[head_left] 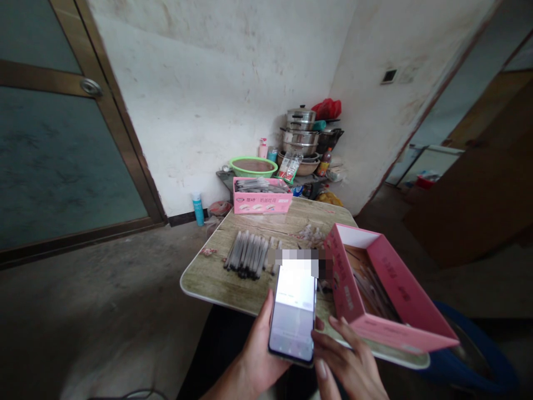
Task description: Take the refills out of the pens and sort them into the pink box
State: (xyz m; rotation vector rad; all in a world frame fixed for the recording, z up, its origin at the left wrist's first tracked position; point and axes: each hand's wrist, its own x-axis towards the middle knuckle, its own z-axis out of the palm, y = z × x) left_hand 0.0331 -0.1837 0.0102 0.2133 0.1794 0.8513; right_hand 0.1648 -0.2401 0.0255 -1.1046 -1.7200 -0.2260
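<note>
My left hand (260, 353) is closed around a smartphone (292, 328), held upright in front of me with its screen lit. The upper part of the phone is blurred out by blocks. Beside the phone's lower right edge is my right hand (347, 355), its fingers stretched and apart; I cannot tell whether the fingertips touch the phone. Behind the phone, to the left, a bundle of slim translucent pen-like sticks (247, 253) with black ends lies on the table (208, 283). A large pink box (400, 278), open at the top, stands right of the phone with long thin pieces inside.
A smaller pink box (263, 203) full of similar sticks stands at the table's far edge. Small pale parts (312, 233) lie near the large box. Behind are a green basin (253, 165) and stacked pots (300, 133). A blue tub (470, 355) sits at right.
</note>
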